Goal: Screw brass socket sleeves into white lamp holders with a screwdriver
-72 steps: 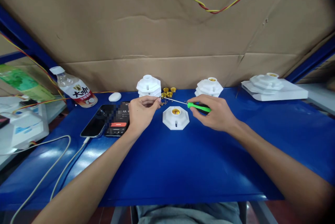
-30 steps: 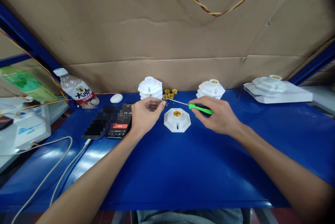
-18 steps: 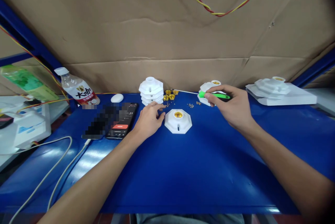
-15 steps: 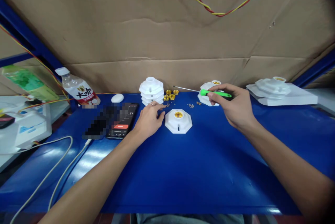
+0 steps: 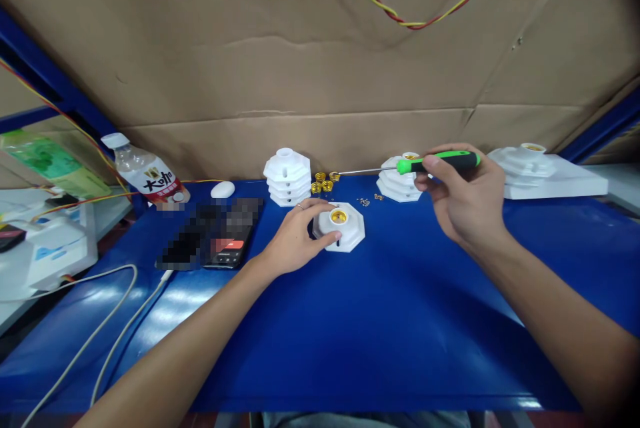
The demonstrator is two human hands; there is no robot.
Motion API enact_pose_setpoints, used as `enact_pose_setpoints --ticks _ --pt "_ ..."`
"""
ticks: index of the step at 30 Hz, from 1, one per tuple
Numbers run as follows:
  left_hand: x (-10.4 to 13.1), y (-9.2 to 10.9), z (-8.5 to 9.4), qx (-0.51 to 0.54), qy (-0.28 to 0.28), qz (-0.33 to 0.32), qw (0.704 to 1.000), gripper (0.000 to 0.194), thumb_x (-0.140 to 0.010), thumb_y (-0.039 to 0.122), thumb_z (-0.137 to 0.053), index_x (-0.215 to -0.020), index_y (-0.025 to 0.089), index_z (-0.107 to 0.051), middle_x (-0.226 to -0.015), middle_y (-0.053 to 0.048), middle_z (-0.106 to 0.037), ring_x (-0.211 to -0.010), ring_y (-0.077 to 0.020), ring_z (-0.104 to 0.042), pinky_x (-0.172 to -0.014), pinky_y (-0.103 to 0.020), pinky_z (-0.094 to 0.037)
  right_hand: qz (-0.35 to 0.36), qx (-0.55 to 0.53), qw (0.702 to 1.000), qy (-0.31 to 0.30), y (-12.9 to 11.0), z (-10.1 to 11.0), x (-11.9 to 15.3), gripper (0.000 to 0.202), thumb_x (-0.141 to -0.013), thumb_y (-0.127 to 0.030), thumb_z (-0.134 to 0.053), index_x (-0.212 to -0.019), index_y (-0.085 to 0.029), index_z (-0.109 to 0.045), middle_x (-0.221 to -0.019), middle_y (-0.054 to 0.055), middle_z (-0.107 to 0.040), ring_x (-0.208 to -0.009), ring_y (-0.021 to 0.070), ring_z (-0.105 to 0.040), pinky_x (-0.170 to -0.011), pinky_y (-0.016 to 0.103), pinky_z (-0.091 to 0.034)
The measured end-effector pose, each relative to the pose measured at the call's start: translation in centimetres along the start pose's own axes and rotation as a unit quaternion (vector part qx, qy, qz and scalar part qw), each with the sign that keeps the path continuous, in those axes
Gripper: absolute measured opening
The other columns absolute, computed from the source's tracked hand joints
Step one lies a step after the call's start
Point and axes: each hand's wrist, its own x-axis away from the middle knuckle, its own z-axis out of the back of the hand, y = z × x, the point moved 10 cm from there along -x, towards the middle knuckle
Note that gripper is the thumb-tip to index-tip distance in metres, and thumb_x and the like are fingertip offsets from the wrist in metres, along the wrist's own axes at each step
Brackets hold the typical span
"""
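A white octagonal lamp socket (image 5: 354,231) with a gold threaded insert lies on the blue table. My left hand (image 5: 295,238) grips its left side, thumb at the front and fingers at the back. Raised at the right, my right hand (image 5: 463,191) is closed around the green and black handle of a screwdriver (image 5: 443,161), its shaft pointing left. Behind the socket are several gold threaded inserts (image 5: 327,186), and small screws (image 5: 364,202) lie to the right of them.
Stacked white sockets (image 5: 287,178) stand at the back, with more (image 5: 395,185) behind the screwdriver and others on a white box (image 5: 575,178). At left are phones (image 5: 227,241), a bottle (image 5: 155,178), a white oval object (image 5: 223,189) and a white cable (image 5: 135,295).
My left hand has moved right from near the small parts and taken hold of the socket. My right hand has shifted right and slightly up with the screwdriver, which is now more level.
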Motion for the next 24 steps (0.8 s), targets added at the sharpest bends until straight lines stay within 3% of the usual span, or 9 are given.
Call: enact_pose_setpoints --ticks 4,8,13,17,20,22,24 --pt "-0.1 0.3 0.8 0.032 0.022 0.001 0.999 0.039 -0.092 0.030 -0.080 -0.130 0.024 -0.071 -0.148 -0.013 -0.067 -0.139 -0.0314 -0.062 -0.117 -0.053 -0.050 0.007 -0.006 1.000 -0.002 -0.1 0.2 0.0 0.021 -0.080 -0.036 -0.093 -0.084 -0.029 -0.074 -0.082 0.004 -0.071 -0.074 0.0213 -0.066 -0.058 0.038 -0.051" --pt "0.0 0.4 0.0 0.021 -0.017 0.006 1.000 0.039 -0.094 0.031 -0.077 -0.132 0.024 -0.070 -0.141 -0.011 -0.073 -0.130 -0.0304 -0.068 -0.114 -0.053 -0.053 0.000 -0.006 1.000 -0.002 0.1 0.2 0.0 0.019 -0.079 -0.034 -0.093 -0.082 -0.029 -0.074 -0.085 0.006 -0.073 -0.075 0.0234 -0.065 -0.059 0.040 -0.050" --pt "0.0 0.4 -0.5 -0.010 -0.044 0.007 0.999 0.041 -0.094 0.036 -0.078 -0.133 0.025 -0.072 -0.142 -0.010 -0.073 -0.134 -0.0310 -0.066 -0.117 -0.054 -0.050 -0.013 -0.021 1.000 0.005 0.2 0.0 0.1 0.021 -0.074 -0.030 -0.095 -0.080 -0.025 -0.075 -0.082 0.005 -0.073 -0.071 0.0204 -0.063 -0.059 0.038 -0.049" --pt "-0.6 -0.5 1.8 0.010 0.014 0.033 0.999 0.035 -0.097 0.039 -0.074 -0.127 0.023 -0.075 -0.132 -0.010 -0.078 -0.119 -0.0275 -0.074 -0.104 -0.045 -0.059 -0.017 -0.025 0.999 0.011 0.3 0.1 0.1 0.022 -0.073 -0.031 -0.096 -0.079 -0.026 -0.075 -0.081 0.005 -0.071 -0.072 0.0205 -0.063 -0.058 0.038 -0.048" --pt "-0.7 -2.1 4.8 -0.102 0.085 0.072 0.989 0.021 -0.098 0.023 -0.065 -0.114 0.020 -0.079 -0.112 -0.010 -0.080 -0.085 -0.0229 -0.075 -0.086 -0.041 -0.062 -0.018 -0.024 0.999 0.015 0.5 0.3 0.0 0.023 -0.074 -0.034 -0.096 -0.079 -0.027 -0.074 -0.080 0.005 -0.071 -0.071 0.0212 -0.064 -0.056 0.038 -0.048" --pt "-0.8 -3.0 5.3 -0.200 0.066 0.078 0.975 0.024 -0.092 0.013 -0.066 -0.110 0.019 -0.080 -0.105 -0.011 -0.079 -0.074 -0.0224 -0.071 -0.084 -0.044 -0.060 -0.016 -0.018 1.000 0.012 0.5 0.2 0.0 0.023 -0.074 -0.033 -0.095 -0.080 -0.027 -0.073 -0.080 0.004 -0.072 -0.069 0.0208 -0.066 -0.057 0.039 -0.053" --pt "-0.7 -3.9 5.1 -0.248 0.045 0.085 0.964 0.023 -0.092 0.013 -0.066 -0.107 0.020 -0.082 -0.102 -0.011 -0.078 -0.074 -0.0240 -0.071 -0.082 -0.044 -0.060 -0.007 -0.011 1.000 0.011 0.4 0.1 0.1 0.025 -0.074 -0.031 -0.095 -0.083 -0.024 -0.073 -0.080 0.004 -0.074 -0.067 0.0212 -0.070 -0.063 0.041 -0.060"
